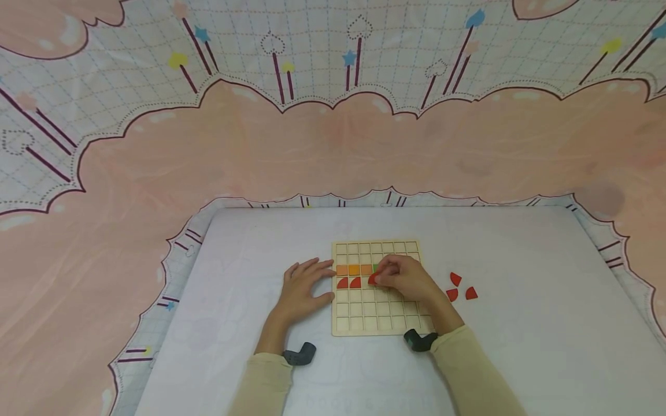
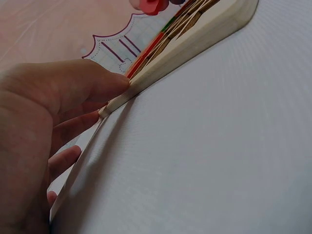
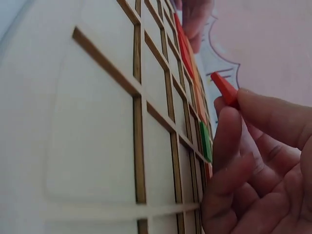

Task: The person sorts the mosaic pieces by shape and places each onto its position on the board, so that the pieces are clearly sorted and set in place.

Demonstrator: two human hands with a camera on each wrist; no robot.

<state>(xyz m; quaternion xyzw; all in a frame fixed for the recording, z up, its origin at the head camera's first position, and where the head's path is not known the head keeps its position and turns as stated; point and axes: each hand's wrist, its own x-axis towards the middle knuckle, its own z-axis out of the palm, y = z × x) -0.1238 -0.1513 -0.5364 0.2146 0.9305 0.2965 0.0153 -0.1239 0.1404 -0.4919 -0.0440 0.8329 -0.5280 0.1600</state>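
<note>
A square wooden grid board [image 1: 374,326] lies on the white table. My left hand [image 1: 304,292] touches its left edge with fingers extended; the left wrist view shows the thumb [image 2: 105,83] against the rim. Over the board's middle, my right hand [image 1: 408,278] pinches a red quarter-circle piece [image 3: 225,88] between thumb and fingers, raised off the grid. Two similar red pieces [image 1: 355,283] sit in cells at the left of one row. Just above them runs a row of orange squares [image 1: 354,270] with a green piece [image 1: 375,268], partly hidden by the right hand.
Three loose red quarter-circle pieces [image 1: 471,293] lie on the white table [image 1: 536,323] to the right of the board. A dark device [image 1: 300,353] is at the left wrist, another [image 1: 419,341] at the right. Patterned cloth [image 1: 333,150] surrounds the table.
</note>
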